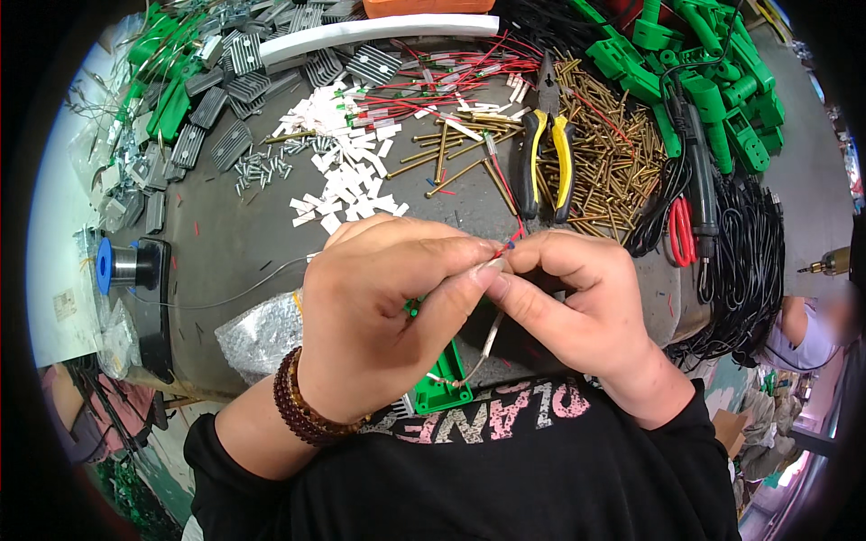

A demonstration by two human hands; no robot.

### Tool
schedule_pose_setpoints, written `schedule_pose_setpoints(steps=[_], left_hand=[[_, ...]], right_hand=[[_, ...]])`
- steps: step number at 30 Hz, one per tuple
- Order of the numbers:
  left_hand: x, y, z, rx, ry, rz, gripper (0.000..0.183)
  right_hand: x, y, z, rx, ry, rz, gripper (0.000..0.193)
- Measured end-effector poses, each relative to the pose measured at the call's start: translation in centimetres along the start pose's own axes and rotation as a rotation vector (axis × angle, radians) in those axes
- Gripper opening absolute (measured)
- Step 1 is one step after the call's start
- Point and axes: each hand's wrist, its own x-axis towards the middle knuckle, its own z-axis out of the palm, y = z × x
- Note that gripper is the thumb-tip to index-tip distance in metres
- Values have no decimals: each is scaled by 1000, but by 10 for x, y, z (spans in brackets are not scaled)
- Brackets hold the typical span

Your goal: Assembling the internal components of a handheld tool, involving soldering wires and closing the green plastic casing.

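Both my hands meet at the middle of the bench, fingertips almost touching. My left hand [388, 279] is closed in a pinch, and a thin red wire [521, 231] runs into the fingertips. My right hand [582, 293] pinches the same spot from the other side, where a small blue bit shows on the wire. Fingers hide the exact joint. Below them lies an open green plastic housing [442, 398], partly covered by my left hand. A pale sleeved lead [492, 334] hangs down toward that housing.
Pliers with yellow-black handles [563, 171] lie beyond my right hand, beside a heap of brass-coloured pins [604, 135]. White sleeves [347, 176] are scattered ahead. A solder spool [122, 267] stands left; a black soldering iron [699, 171] and black cables [744, 261] lie right.
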Motion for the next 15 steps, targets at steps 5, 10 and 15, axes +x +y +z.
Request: schedule_pose_setpoints(steps=[5,10,15], left_hand=[[1,-3,1,-51,-11,14,11],[-2,-3,2,40,-47,15,11],[-3,-8,5,90,-96,95,11]], right_hand=[[-1,2,4,125,28,60,13],[6,-6,-12,-395,-2,-311,13],[29,-5,-25,-616,39,-694,21]])
